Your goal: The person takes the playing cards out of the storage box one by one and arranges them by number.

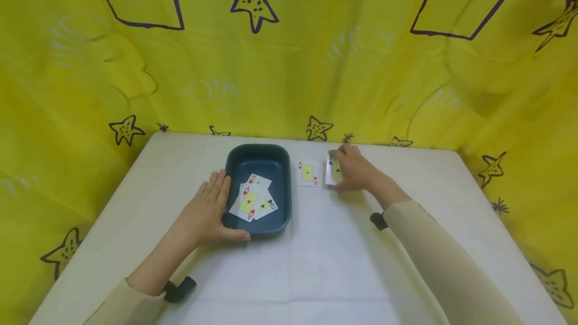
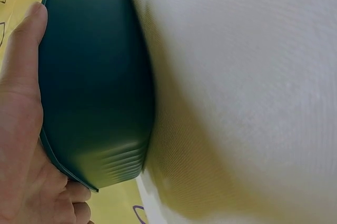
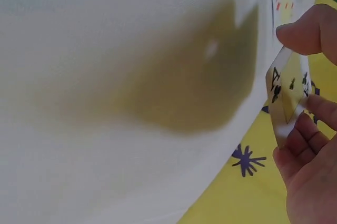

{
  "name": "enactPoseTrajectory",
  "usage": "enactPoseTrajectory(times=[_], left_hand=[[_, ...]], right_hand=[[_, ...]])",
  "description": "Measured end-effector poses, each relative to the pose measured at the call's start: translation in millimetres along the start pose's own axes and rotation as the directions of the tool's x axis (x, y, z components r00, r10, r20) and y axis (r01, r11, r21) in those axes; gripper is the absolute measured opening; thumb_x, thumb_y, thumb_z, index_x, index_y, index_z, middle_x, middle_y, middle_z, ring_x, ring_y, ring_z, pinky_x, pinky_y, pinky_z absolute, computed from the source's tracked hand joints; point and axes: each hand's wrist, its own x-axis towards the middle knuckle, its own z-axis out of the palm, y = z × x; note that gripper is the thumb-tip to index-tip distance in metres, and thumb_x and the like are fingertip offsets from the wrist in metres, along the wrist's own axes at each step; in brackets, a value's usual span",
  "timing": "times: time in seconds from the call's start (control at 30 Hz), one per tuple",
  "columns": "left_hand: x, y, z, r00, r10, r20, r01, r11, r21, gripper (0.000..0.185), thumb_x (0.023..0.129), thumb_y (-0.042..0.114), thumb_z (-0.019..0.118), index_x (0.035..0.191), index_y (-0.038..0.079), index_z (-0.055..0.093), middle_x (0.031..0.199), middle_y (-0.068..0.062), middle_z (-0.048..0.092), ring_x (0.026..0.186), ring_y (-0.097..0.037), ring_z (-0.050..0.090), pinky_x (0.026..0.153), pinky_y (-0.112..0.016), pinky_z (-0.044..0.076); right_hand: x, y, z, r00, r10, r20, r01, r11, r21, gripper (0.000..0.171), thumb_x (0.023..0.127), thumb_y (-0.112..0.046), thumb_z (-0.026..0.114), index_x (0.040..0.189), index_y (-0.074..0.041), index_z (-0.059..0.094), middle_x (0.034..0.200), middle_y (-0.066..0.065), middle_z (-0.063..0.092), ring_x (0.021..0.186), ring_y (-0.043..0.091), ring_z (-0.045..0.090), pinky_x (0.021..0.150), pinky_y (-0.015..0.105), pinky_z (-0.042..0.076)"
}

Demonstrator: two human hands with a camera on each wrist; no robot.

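My dark teal tray [image 1: 235, 164] sits on the white desk [image 1: 325, 265]. The cards in it [image 1: 252, 199] show red hearts and black clubs around yellow centres. Behind hangs a yellow cloth [image 1: 289, 64] with purple stars.

Left hand [image 1: 208, 213] flat, fingers straight; right hand [image 1: 354, 168] curled, fingertips pinching.

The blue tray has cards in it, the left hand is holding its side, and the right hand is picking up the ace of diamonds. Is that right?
Not quite. The right hand is picking up the ace of clubs, as the right wrist view shows. The ace of diamonds lies untouched on the table. The rest is right: the blue tray has cards in it, and the left hand holds its side.
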Motion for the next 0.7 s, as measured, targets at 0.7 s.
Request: enactPoseTrajectory(times=[0.7], left_hand=[[1.7, -4.0, 2.1, 1.000, -0.003, 0.024, 0.002, 1.000, 0.024, 0.151, 0.054, 0.103, 0.046, 0.156, -0.005, 0.019, 0.165, -0.023, 0.012, 0.153, -0.039, 0.008, 0.122, -0.054, 0.017]], right_hand=[[12, 15, 10, 0.982, 0.064, 0.175, -0.076, 0.995, 0.063, 0.096, 0.073, -0.017, 0.083, 0.156, -0.012, 0.034, 0.146, 0.017, 0.036, 0.130, 0.034, 0.037, 0.114, 0.055, 0.036]])
